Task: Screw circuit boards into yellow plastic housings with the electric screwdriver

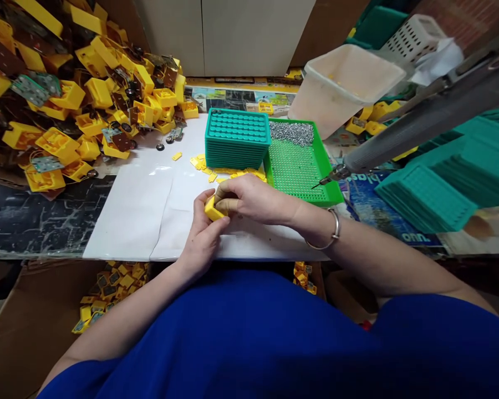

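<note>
A small yellow plastic casing [214,210] is gripped in my left hand [205,233] above the white work surface. The fingers of my right hand [249,199] are pinched together at the casing's upper side, and they hide whatever may be between them. Just beyond my hands lie small yellow plastic pieces [211,176], scattered at the foot of a stack of teal trays [238,136]. To the right of the stack sits a green perforated tray [293,166] with many small silvery screws [293,133] at its far end.
An electric screwdriver [370,144] slants in from the right, its bit over the green tray. Yellow casings with circuit boards [62,138] are heaped at the left. A translucent bin [341,83] stands behind, with more teal trays [432,194] at the right.
</note>
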Tool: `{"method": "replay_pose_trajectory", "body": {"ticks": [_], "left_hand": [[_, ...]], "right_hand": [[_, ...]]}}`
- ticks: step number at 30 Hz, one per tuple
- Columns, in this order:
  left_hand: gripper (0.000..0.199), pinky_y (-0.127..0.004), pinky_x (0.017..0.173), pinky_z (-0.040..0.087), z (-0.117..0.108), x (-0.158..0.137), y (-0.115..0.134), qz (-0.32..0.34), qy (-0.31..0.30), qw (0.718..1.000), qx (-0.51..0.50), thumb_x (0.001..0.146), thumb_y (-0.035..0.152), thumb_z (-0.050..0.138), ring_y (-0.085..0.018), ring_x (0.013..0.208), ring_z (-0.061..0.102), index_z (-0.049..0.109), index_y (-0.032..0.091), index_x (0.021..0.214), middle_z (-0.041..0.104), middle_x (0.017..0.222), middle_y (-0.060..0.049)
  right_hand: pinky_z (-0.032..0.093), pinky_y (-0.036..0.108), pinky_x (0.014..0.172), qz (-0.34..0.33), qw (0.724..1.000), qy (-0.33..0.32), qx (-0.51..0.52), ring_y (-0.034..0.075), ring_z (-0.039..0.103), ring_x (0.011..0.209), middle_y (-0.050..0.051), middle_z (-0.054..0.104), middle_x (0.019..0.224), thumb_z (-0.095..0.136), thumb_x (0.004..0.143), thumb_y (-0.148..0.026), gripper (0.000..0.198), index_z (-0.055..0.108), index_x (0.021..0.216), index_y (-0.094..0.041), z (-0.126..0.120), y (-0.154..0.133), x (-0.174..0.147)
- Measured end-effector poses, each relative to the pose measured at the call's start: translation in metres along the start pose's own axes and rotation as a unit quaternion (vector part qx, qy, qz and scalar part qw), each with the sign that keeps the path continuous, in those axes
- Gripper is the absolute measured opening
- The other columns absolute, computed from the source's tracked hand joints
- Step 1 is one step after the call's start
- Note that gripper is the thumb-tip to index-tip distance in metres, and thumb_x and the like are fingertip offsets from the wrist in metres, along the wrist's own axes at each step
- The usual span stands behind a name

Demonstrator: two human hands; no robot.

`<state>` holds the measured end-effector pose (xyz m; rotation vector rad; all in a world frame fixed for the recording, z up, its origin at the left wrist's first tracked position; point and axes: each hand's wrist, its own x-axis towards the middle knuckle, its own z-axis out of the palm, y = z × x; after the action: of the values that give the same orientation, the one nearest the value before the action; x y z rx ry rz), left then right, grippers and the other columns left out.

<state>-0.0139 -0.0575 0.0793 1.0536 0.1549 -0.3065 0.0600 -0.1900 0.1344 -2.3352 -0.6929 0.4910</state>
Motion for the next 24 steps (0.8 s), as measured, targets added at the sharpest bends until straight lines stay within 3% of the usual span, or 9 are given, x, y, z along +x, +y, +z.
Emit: {"method": "replay_pose_trajectory", "body": {"ticks": [3, 9, 13, 15, 17, 24], "left_hand": [[0.051, -0.032, 0.103, 0.044, 0.001, 0.003, -0.001, 0.045, -0.004, 0.998, -0.048, 0.074, 0.012, 0.066, -0.017, 0.111, 0.057, 0.047, 0.024, 0.119, 0.060, 0.117, -0.002], [0.052, -0.041, 0.104, 0.049, -0.001, 0.007, 0.005, -0.003, 0.037, 0.995, -0.094, 0.067, 0.005, 0.065, -0.017, 0.104, 0.065, 0.051, 0.025, 0.113, 0.064, 0.111, -0.001], [0.048, -0.045, 0.106, 0.049, -0.003, 0.008, 0.008, 0.003, 0.042, 0.997, -0.066, 0.066, 0.006, 0.066, -0.022, 0.107, 0.067, 0.055, 0.025, 0.108, 0.065, 0.108, -0.001], [0.045, -0.045, 0.107, 0.049, -0.003, 0.009, 0.008, 0.017, 0.039, 0.998, -0.047, 0.066, 0.004, 0.065, -0.023, 0.110, 0.067, 0.058, 0.025, 0.106, 0.067, 0.109, -0.001], [0.043, -0.044, 0.107, 0.049, -0.003, 0.010, 0.007, 0.034, 0.036, 0.998, -0.039, 0.067, 0.002, 0.063, -0.023, 0.110, 0.067, 0.060, 0.024, 0.104, 0.069, 0.108, -0.002], [0.043, -0.043, 0.106, 0.050, -0.001, 0.013, 0.007, 0.062, 0.009, 0.998, -0.010, 0.068, 0.000, 0.059, -0.023, 0.106, 0.069, 0.061, 0.019, 0.107, 0.071, 0.106, -0.005]], "right_hand": [[0.041, 0.024, 0.070, -0.010, 0.993, 0.040, 0.112, 0.012, 0.059, 0.076, 0.001, 0.069, 0.080, 0.062, 0.082, -0.012, 0.008, 0.070, 0.079, -0.013, 0.007, 0.013, 0.002], [0.051, 0.025, 0.070, -0.035, 0.949, 0.108, 0.295, 0.011, 0.061, 0.072, 0.000, 0.067, 0.080, 0.064, 0.079, -0.019, 0.004, 0.064, 0.081, -0.015, 0.020, 0.044, 0.004], [0.055, 0.026, 0.082, -0.110, 0.919, 0.303, 0.226, 0.011, 0.065, 0.086, 0.002, 0.069, 0.094, 0.063, 0.087, -0.024, 0.011, 0.066, 0.094, -0.016, 0.024, 0.052, -0.007], [0.053, 0.024, 0.087, -0.135, 0.917, 0.348, 0.145, 0.010, 0.066, 0.095, 0.001, 0.069, 0.102, 0.060, 0.090, -0.027, 0.017, 0.068, 0.100, -0.016, 0.023, 0.051, -0.010], [0.049, 0.021, 0.087, -0.132, 0.931, 0.324, 0.104, 0.008, 0.065, 0.099, -0.004, 0.068, 0.106, 0.053, 0.092, -0.035, 0.028, 0.068, 0.106, -0.016, 0.019, 0.050, -0.010], [0.043, 0.012, 0.084, -0.195, 0.927, 0.299, 0.117, 0.004, 0.061, 0.103, -0.010, 0.067, 0.102, 0.042, 0.091, -0.035, 0.038, 0.066, 0.109, -0.012, 0.005, 0.053, -0.009]]}}
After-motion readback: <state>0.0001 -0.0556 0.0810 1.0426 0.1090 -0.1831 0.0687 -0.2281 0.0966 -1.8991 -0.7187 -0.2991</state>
